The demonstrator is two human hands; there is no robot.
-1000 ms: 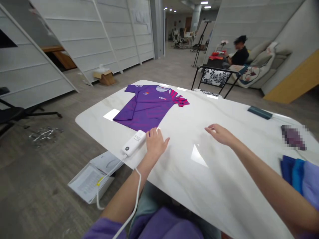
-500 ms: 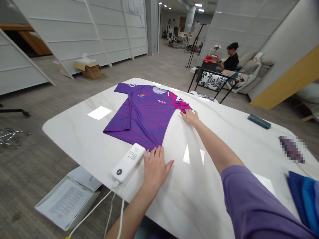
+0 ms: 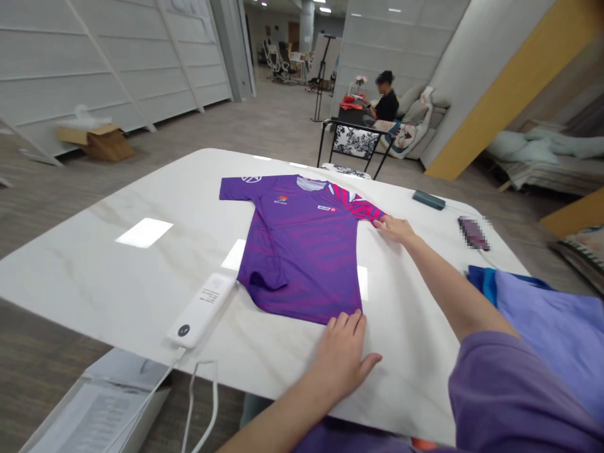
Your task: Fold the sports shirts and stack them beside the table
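Note:
A purple jersey [image 3: 302, 248] with pink striped sleeves lies flat, front up, on the white marble table [image 3: 94, 270]. My left hand [image 3: 346, 352] rests flat at the jersey's near hem corner, fingers stretched out and fingertips touching the cloth. My right hand [image 3: 395, 228] reaches across to the end of the jersey's right sleeve, with its fingers drawn together on the sleeve edge. A white power bank [image 3: 201, 308] lies just left of the hem, its cable hanging over the table's near edge.
A dark teal case [image 3: 428, 199] and a phone [image 3: 473, 233] lie at the table's far right. Folded blue and lavender clothes [image 3: 542, 308] sit by my right arm. Beyond the table stands a patterned chair [image 3: 352, 141]. A person [image 3: 387, 104] sits on a sofa. A clear box of papers [image 3: 94, 409] is on the floor.
The jersey has slid toward me and to the right of the power bank, with both hands on it. My left hand moved from beside the power bank to the hem corner.

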